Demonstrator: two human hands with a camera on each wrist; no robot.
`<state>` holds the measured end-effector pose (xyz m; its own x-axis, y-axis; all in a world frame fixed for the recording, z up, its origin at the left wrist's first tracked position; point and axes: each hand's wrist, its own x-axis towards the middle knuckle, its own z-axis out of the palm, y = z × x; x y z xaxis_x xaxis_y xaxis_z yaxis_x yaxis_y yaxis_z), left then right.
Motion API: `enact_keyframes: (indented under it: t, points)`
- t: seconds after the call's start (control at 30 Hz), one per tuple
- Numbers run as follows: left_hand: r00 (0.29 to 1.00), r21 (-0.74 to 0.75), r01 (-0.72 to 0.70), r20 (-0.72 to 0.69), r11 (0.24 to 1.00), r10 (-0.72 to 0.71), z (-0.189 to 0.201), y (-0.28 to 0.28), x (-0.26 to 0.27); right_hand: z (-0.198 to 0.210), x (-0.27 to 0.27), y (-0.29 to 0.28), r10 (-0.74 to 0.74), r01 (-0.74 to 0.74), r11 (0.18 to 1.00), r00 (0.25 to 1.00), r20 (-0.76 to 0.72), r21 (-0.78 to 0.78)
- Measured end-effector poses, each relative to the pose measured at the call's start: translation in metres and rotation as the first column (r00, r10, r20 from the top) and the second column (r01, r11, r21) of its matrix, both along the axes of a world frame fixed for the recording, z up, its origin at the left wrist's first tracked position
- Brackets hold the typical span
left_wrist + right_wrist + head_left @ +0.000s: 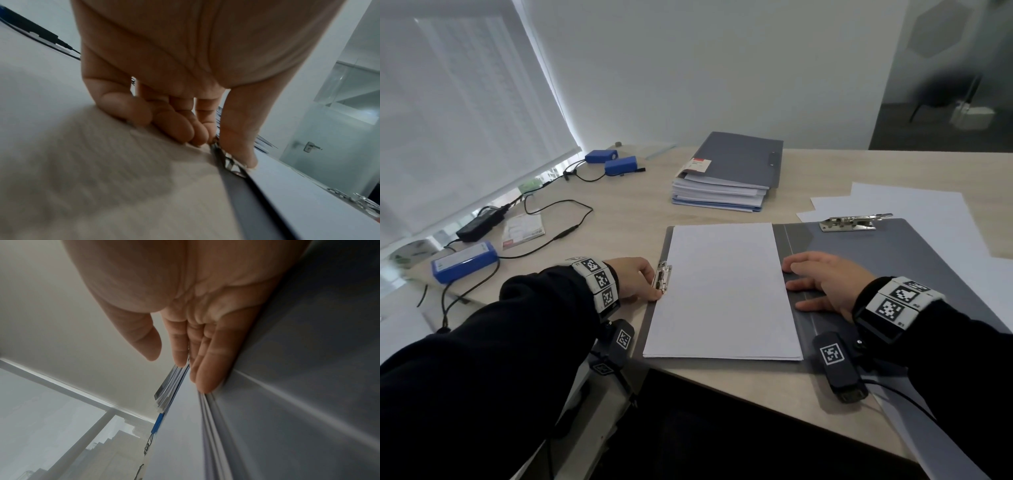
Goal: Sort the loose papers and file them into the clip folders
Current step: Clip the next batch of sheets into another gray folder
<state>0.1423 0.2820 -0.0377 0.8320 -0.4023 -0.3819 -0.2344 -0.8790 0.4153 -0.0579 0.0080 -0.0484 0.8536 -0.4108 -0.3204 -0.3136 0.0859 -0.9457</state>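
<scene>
An open grey clip folder (893, 260) lies flat on the pale wood worktop (619, 209), a stack of white papers (722, 291) squared up on its left half. From the head view, the left hand (635, 279) sits at the folder's left edge, fingertips right on the small metal clip (662, 277). Only the left wrist view shows how: the thumb (240, 129) presses down on the clip's (231, 162) bright lever, the other fingers (174, 125) curl in beside it and rest on the worktop (102, 186). So that hand pinches in around the clip, fingers narrow.

The right hand (822, 279) lies palm down on the folder's bare right half, fingers extended and slightly spread, their tips meeting the right edge of the paper stack. The right wrist view confirms it from beneath: straight fingers (207, 366) flat against the grey cover (298, 386), the thumb lifted clear, and the layered paper edges (207, 418) running away just below the fingertips.

The head view alone takes in the surroundings: a second, larger metal clip (851, 222) at the folder's far edge, loose sheets (914, 212) spread beyond it to the right, a closed grey folder on a thick pile of filed papers (726, 171) farther back, and blue battery packs (464, 261) with black cables over on the left. Both forearms come in low in dark sleeves.
</scene>
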Motion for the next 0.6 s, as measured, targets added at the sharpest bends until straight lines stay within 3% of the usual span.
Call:
enact_keyframes:
  t: [0.27, 0.6]
  points:
    - [0.994, -0.102, -0.063, -0.093, 0.993, 0.053, -0.002, 0.001, -0.001, 0.001, -0.001, 0.000, -0.010, 0.010, 1.000, 1.000, 0.008, 0.024]
    - [0.990, -0.034, -0.097, 0.101, 0.995, 0.100, 0.001, -0.005, -0.007, 0.017, -0.013, 0.004, -0.031, 0.030, 0.999, 0.999, 0.016, 0.035]
